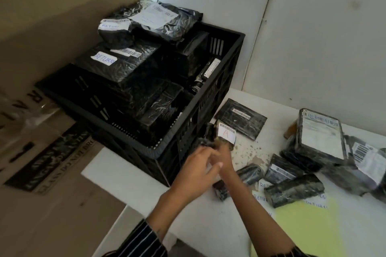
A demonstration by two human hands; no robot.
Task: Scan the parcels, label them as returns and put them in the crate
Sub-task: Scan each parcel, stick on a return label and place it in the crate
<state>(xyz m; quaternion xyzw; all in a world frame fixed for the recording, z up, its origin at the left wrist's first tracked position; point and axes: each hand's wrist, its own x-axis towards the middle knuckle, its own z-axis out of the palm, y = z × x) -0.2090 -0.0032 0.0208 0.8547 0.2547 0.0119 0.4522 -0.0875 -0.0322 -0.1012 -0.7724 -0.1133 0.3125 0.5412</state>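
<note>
A black plastic crate (227,81) stands on the white table (129,177), piled with black-wrapped parcels. Two of these, the upper parcel (113,31) and the large parcel (117,64), carry handwritten RETURN labels. Just right of the crate's near corner, my right hand (224,154) grips a small black parcel (226,133) with a barcode and a white label marked in red. My left hand (198,165) is blurred; its curled fingers close on the same parcel's lower left end. Unsorted parcels lie to the right: a flat parcel (240,118), a labelled box (321,135) and a rolled parcel (294,190).
A sheet of handwritten RETURN stickers (261,196) and a yellow paper (309,225) lie at the table's near right. Another dark wrapped item (221,191) sits under my right forearm. Large cardboard boxes (52,173) fill the left side, and a white wall backs the table.
</note>
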